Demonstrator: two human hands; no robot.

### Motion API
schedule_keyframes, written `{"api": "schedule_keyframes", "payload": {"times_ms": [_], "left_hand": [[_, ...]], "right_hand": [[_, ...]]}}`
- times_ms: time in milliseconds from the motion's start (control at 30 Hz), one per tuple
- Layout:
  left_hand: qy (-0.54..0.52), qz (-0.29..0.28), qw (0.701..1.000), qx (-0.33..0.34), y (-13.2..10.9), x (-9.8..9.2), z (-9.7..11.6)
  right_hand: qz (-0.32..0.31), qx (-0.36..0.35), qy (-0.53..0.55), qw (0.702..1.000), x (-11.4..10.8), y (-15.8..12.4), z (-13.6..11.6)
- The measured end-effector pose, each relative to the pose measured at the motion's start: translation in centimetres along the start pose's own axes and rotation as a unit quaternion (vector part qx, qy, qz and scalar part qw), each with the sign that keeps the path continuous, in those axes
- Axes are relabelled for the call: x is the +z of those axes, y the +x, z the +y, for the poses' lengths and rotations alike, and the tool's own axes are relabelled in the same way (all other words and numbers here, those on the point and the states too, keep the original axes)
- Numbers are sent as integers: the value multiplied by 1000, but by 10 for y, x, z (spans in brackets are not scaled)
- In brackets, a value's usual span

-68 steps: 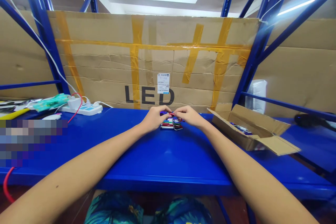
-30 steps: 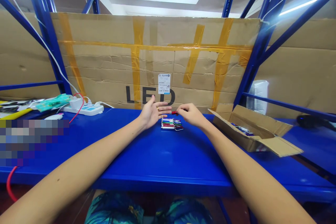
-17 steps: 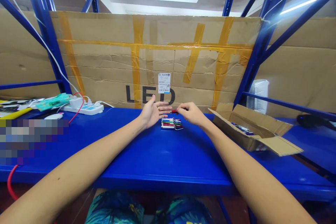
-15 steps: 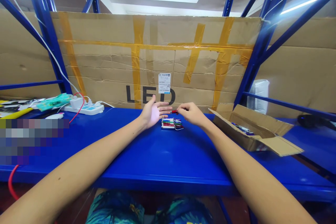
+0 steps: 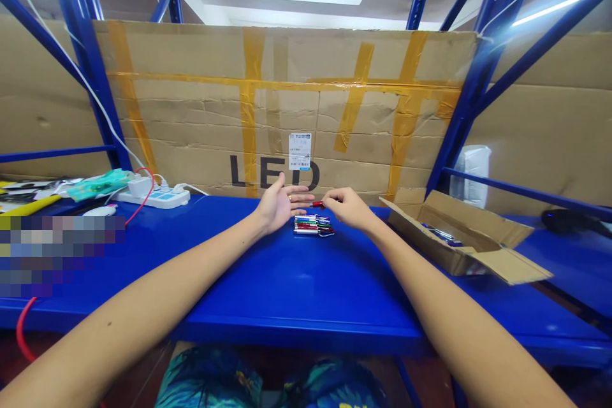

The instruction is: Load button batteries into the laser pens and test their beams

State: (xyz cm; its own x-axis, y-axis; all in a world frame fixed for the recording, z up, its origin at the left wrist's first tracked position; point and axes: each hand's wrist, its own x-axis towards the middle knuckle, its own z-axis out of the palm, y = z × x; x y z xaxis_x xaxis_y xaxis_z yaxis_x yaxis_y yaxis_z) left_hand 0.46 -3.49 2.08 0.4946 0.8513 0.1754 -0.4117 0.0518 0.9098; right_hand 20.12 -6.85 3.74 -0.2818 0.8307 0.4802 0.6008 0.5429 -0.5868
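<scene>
My right hand (image 5: pixel 343 204) is closed in a pinch on the rear of a small red penlight (image 5: pixel 317 204), whose front end points left toward my other palm. My left hand (image 5: pixel 282 205) is open, palm turned to the right and fingers stretched toward the penlight's tip. No lit spot shows on that palm. Just below both hands, a stack of slim metallic penlights (image 5: pixel 312 225) in silver, green, blue and red lies on the blue tabletop (image 5: pixel 306 287). A thin pale cord loops out at the stack's right end. My right fingers hide part of the held penlight.
To the right stands an open cardboard box (image 5: pixel 459 255) with several shiny slim items (image 5: pixel 444 234) inside. A white power strip (image 5: pixel 155 196) with cables sits at the left, beside a teal packet (image 5: pixel 98 185). A large taped cardboard panel (image 5: pixel 201 121) closes off the back.
The pale pinkish glow on my left palm has gone out. Both hands and the red penlight keep nearly the same place.
</scene>
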Motion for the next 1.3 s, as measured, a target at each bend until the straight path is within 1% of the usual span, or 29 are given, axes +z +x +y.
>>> {"api": "schedule_keyframes", "payload": {"times_ms": [467,667,933,1300], "left_hand": [[-7,-3,1000,-8,0,1,1],[-7,-6,1000,-6,1,0,1],[-8,-13,1000,-9,1,-1,-1],[4,-21,1000,-6,0,0,0]], "right_hand": [[14,10,0,1000,1,3,4],[32,9,1,999,-1,3,5],[34,-10,-10,999,-1,4,7],[23,-7,0,1000,0,3,5]]}}
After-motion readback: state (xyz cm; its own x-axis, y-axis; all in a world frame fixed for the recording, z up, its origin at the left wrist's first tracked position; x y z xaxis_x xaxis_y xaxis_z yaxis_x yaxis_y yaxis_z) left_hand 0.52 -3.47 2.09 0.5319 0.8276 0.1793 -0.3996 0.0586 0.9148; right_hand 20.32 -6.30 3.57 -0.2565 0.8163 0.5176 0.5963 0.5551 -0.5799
